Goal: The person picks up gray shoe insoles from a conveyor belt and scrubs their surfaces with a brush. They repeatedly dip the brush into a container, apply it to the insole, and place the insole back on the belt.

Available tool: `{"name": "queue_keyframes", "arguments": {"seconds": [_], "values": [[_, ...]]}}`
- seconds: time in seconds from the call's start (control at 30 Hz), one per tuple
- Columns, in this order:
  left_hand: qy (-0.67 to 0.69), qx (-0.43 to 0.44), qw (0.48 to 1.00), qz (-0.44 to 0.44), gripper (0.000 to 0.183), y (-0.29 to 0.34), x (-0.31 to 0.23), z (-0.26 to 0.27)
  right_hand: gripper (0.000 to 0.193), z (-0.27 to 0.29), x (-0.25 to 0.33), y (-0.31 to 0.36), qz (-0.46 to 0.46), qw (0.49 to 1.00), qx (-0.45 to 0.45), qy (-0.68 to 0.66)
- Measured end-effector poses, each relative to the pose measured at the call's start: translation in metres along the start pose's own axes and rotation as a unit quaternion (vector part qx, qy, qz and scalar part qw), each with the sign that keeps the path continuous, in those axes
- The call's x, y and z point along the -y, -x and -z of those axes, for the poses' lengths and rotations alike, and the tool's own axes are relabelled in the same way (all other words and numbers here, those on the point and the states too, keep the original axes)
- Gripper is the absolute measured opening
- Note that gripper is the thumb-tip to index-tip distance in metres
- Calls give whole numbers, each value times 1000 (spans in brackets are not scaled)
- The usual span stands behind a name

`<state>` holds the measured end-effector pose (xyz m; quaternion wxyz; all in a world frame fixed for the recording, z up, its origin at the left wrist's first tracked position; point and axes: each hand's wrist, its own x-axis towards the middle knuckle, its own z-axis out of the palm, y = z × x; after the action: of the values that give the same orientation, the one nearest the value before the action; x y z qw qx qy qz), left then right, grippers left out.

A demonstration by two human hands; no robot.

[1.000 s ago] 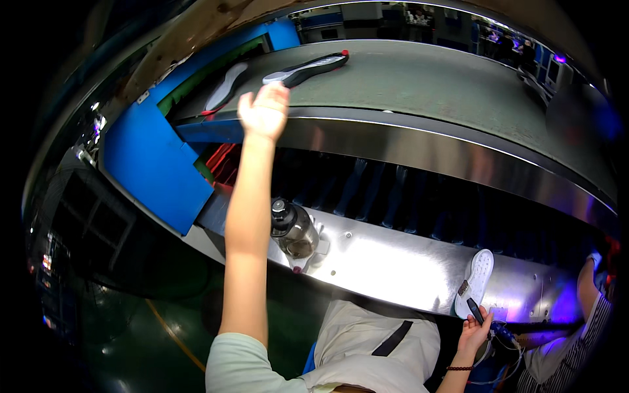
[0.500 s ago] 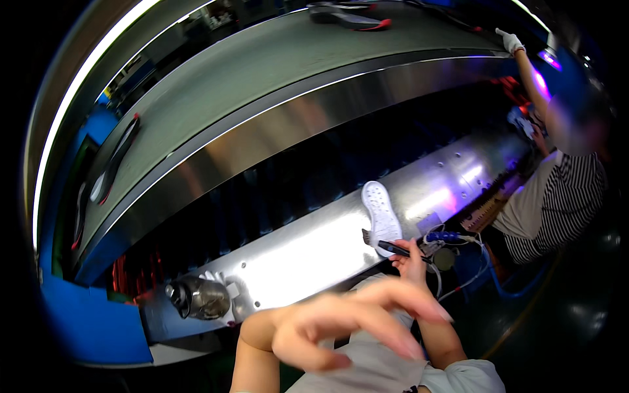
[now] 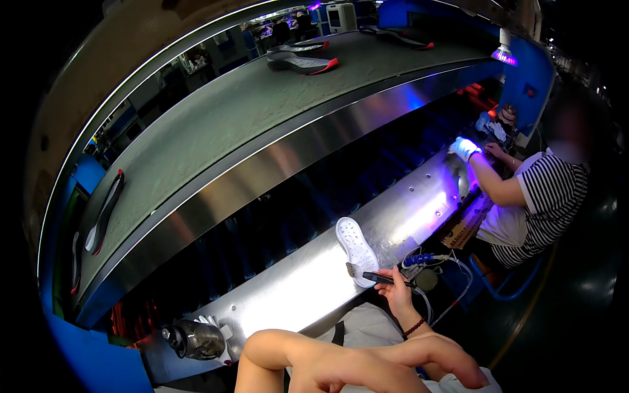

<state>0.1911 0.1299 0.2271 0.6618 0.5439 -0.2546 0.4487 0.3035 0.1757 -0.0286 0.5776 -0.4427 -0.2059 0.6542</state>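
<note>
A white shoe sole (image 3: pixel 359 243) lies on the shiny metal ledge (image 3: pixel 288 295). My right hand (image 3: pixel 398 296) is closed round the black handle of a brush (image 3: pixel 385 279). The brown bristles are over the near part of the sole; whether they press on it I cannot tell. Large and close to the camera, my left hand (image 3: pixel 367 367) hangs above my lap with a finger stretched to the right. Nothing shows in it, though the lower picture edge cuts off part of it.
A green conveyor belt (image 3: pixel 216 131) carries several black-and-red soles (image 3: pixel 303 63) beyond the ledge. At the ledge's left end stands a dark bottle (image 3: pixel 202 339). To the right are blue-fitted hoses (image 3: pixel 419 260), a purple lamp (image 3: pixel 504 56) and a co-worker in stripes with a gloved hand (image 3: pixel 464 149).
My left hand has dropped toward the lower edge. The view has shifted, and the brush stays in my right hand at the sole. The co-worker's gloved hand has come from the belt to the ledge.
</note>
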Motion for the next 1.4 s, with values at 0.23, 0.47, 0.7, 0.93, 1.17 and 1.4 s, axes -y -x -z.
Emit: {"name": "queue_keyframes", "arguments": {"seconds": [0.23,0.47,0.7,0.93,1.17,1.4], "values": [[26,-17,999,-29,29,-6,13,-7,41,8,6,3,-5,1000,-6,-7],[-120,7,983,136,34,-25,-14,37,40,25,-31,-20,27,998,20,-44],[-635,-187,695,279,59,-96,-38,206,45,12,6,-23,68,995,79,-7],[-536,168,809,172,57,-183,23,202,48,4,11,-38,44,993,107,10],[-925,-118,317,172,53,-186,-22,377,50,0,1,-26,-37,992,119,15],[-948,-86,200,231,37,-155,-47,406,39,-1,-15,-32,-92,989,95,-64]]}}
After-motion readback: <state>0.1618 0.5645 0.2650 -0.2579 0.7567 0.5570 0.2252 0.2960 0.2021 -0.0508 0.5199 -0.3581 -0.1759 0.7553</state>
